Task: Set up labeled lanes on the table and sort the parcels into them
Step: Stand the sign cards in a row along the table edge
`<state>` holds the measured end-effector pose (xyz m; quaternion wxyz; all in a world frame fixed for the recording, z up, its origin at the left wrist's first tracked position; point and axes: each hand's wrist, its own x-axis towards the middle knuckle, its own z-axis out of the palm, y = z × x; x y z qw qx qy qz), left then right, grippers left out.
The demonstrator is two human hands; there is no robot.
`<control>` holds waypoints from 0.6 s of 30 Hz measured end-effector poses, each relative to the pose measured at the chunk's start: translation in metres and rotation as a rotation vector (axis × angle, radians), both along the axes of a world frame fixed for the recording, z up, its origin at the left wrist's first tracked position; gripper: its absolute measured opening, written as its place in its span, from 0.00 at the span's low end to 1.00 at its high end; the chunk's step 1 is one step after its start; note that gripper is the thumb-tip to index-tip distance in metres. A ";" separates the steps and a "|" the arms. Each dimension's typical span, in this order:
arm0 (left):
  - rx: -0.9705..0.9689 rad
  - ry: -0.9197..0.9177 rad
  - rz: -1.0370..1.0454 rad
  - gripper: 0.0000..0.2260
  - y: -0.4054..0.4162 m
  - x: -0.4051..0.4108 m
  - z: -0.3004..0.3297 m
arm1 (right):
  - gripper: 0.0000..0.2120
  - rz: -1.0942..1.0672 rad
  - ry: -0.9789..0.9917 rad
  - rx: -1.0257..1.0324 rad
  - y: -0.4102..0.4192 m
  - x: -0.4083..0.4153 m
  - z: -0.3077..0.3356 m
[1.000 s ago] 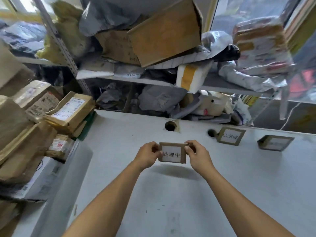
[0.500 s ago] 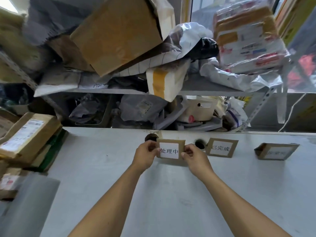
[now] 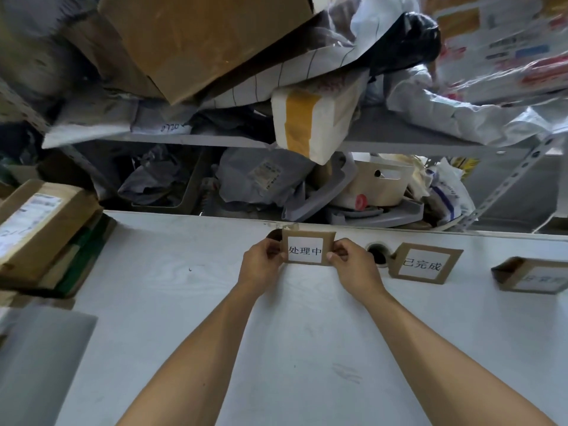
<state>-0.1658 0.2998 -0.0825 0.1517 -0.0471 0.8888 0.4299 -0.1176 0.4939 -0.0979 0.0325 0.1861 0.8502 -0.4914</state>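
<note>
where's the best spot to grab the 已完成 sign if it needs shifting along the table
Take the 已完成 sign by its bare brown cardboard border at the left and right edges, one grip per side, coming from the near side. It appears to stand leaning back near the table's far edge, much as the left hand and right hand pinch the 处理中 sign, leaving the white label readable.

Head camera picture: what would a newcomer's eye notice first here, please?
First, the two hands at the centre: the left hand and the right hand pinch a cardboard label card by its side edges, near the far edge of the white table. To the right of it stand two more label cards. Above, a shelf is crammed with parcels, and a big brown box leans over it.
</note>
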 end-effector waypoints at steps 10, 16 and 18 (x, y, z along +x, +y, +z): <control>-0.013 -0.011 -0.022 0.10 -0.008 0.001 0.004 | 0.07 0.021 -0.036 0.019 0.003 0.008 0.003; -0.046 -0.026 -0.013 0.14 -0.014 0.003 0.014 | 0.09 -0.006 -0.037 0.018 -0.002 0.016 0.011; -0.055 -0.015 -0.010 0.15 -0.018 0.007 0.021 | 0.08 -0.031 -0.033 0.013 -0.006 0.021 0.016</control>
